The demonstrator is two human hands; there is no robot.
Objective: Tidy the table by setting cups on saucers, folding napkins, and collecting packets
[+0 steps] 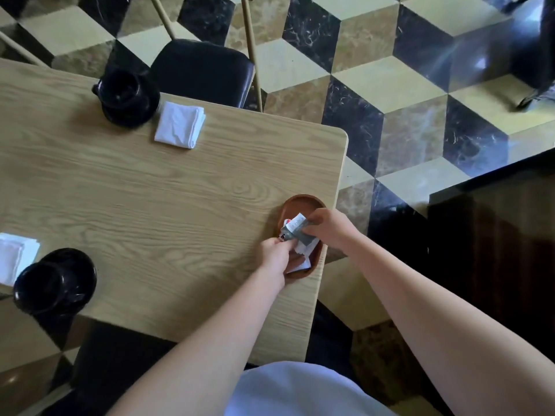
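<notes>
A small brown oval tray (303, 202) sits at the right edge of the wooden table (168, 193). Several white and grey packets (295, 228) are bunched over it. My left hand (277, 256) pinches the packets from the near side, and my right hand (327, 225) grips them from the right. A black cup stands on a black saucer (127, 96) at the far side, beside a folded white napkin (179, 125). A second black cup on its saucer (55, 283) stands at the near left, with another white napkin (15, 256) by it at the frame's left edge.
A black-seated chair (204, 70) stands beyond the table's far edge. The floor is a patterned tile of black, tan and yellow. A dark cabinet (495, 250) fills the right side. The table's rounded corner (342, 136) lies just beyond the tray.
</notes>
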